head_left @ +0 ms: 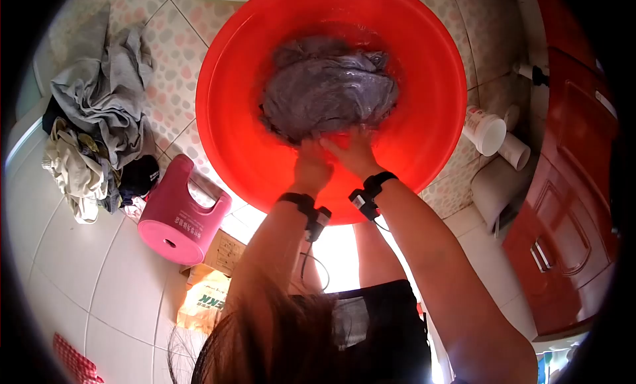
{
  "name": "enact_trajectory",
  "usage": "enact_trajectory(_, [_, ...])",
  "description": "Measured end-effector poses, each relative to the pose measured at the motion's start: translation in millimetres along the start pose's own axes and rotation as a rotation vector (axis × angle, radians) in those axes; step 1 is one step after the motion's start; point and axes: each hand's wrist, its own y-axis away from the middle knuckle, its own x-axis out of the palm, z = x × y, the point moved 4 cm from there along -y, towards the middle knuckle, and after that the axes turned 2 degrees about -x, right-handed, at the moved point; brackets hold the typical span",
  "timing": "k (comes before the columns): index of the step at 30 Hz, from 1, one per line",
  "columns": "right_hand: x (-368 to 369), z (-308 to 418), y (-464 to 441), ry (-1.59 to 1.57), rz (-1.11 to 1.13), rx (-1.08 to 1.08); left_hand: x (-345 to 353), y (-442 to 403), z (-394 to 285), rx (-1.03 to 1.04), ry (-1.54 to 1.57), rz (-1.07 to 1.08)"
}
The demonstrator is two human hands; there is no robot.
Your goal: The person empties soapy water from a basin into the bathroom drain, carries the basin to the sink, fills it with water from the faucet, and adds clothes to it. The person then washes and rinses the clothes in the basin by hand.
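A dark grey wet cloth (331, 96) lies bunched in water inside a large red basin (225, 119). At its near edge, my left hand (313, 166) is closed on the fabric, with its fingertips partly hidden. Close beside it, my right hand (358, 155) also grips that edge; its thumb points left toward the other hand, and its fingertips are partly hidden by the cloth. Each wrist wears a black strap with a small device.
A pink plastic stool (175, 218) stands left of the basin, near a pile of grey and beige clothes (106, 99). A yellow bag (202, 298) and cardboard box (224, 253) lie nearby. On the right are a white bucket (489, 135) and red cabinet (563, 238).
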Motion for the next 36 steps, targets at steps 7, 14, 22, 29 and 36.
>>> enact_trajectory(7, [-33.5,7.9,4.0,-0.825,0.279,0.396,-15.1,24.7,-57.5,-0.101,0.262,0.487])
enact_trajectory(14, [-132.0,49.7,53.3,-0.986,0.267,0.217,-31.3,16.9,-24.4,-0.807,1.584,0.309])
enact_trajectory(22, [-218.5,65.7,99.2,-1.426,0.786,0.284,-73.6,-6.5,-41.0,-0.696,2.113,0.641])
enact_trajectory(29, [-155.0,-20.6,20.9,-1.232,0.206,0.233,-91.1,21.2,-33.1,-0.457,2.083,0.075])
enact_trajectory(36, [-89.9,-45.7,-37.2,-0.411,-0.118,0.196,-31.5,40.7,-25.1,-0.848,2.043,0.036])
